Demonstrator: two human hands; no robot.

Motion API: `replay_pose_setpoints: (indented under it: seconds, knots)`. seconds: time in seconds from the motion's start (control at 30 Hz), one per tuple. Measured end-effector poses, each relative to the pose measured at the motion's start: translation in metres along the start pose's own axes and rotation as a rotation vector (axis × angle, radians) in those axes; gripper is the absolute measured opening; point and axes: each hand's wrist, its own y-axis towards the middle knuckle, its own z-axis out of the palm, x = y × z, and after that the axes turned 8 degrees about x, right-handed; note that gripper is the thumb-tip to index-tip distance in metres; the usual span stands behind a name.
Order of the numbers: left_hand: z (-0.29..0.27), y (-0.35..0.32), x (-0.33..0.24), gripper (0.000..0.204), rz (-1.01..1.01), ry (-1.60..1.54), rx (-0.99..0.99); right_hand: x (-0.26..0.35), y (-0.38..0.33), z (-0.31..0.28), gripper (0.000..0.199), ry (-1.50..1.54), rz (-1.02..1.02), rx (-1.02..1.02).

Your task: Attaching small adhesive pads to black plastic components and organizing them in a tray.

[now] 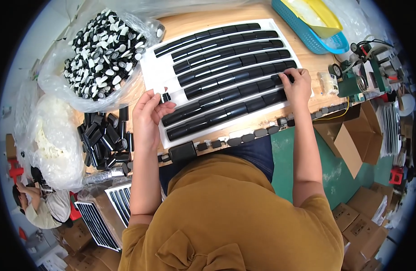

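A white tray-like sheet [154, 68] lies on the table, carrying several curved rows of glossy black cylinders [230, 96]. Near the sheet's left edge, my left hand [149, 114] is closed, pinching a small black-and-white capped piece [165, 97] between thumb and fingers. At the right end of the lower rows, my right hand [299, 89] is closed with thumb and fingertips on a black cylinder [277, 80]. The fingers partly hide that cylinder, so I cannot make out whether it rests fully in its row.
A clear plastic bag of black-and-white pieces [102, 58] spreads at the back left, with loose black cylinders [104, 137] nearer me. A blue basket [305, 34] holding a yellow tray [327, 27] stands back right, beside a green bench machine [352, 86]. Dark pieces line the front edge.
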Motion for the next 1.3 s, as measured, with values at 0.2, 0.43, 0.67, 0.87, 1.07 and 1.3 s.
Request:
replay_pose_setpoints:
  seconds: [0.2, 0.43, 0.67, 0.87, 1.07, 1.3]
  knots:
    - [0.001, -0.010, 0.000, 0.022, 0.000, -0.009, 0.000, 0.003, 0.013, -0.014, 0.019, -0.128, -0.257, 0.013]
    - [0.000, -0.017, -0.002, 0.022, -0.005, 0.001, 0.007, -0.020, 0.024, -0.016, 0.024, -0.138, -0.128, 0.030]
    - [-0.005, -0.021, 0.009, 0.021, -0.037, -0.031, -0.019, -0.044, 0.001, -0.008, 0.029, -0.369, 0.131, -0.013]
    - [0.008, -0.020, 0.011, 0.020, -0.026, 0.065, 0.045, -0.053, -0.003, 0.005, 0.033, -0.298, 0.041, -0.119]
    - [0.016, -0.026, 0.009, 0.021, -0.054, -0.022, 0.016, -0.035, 0.000, -0.003, 0.043, -0.141, 0.130, -0.071]
    - [0.021, -0.034, 0.011, 0.037, -0.099, 0.076, 0.133, 0.015, -0.013, -0.041, 0.032, 0.771, 0.169, -0.082]
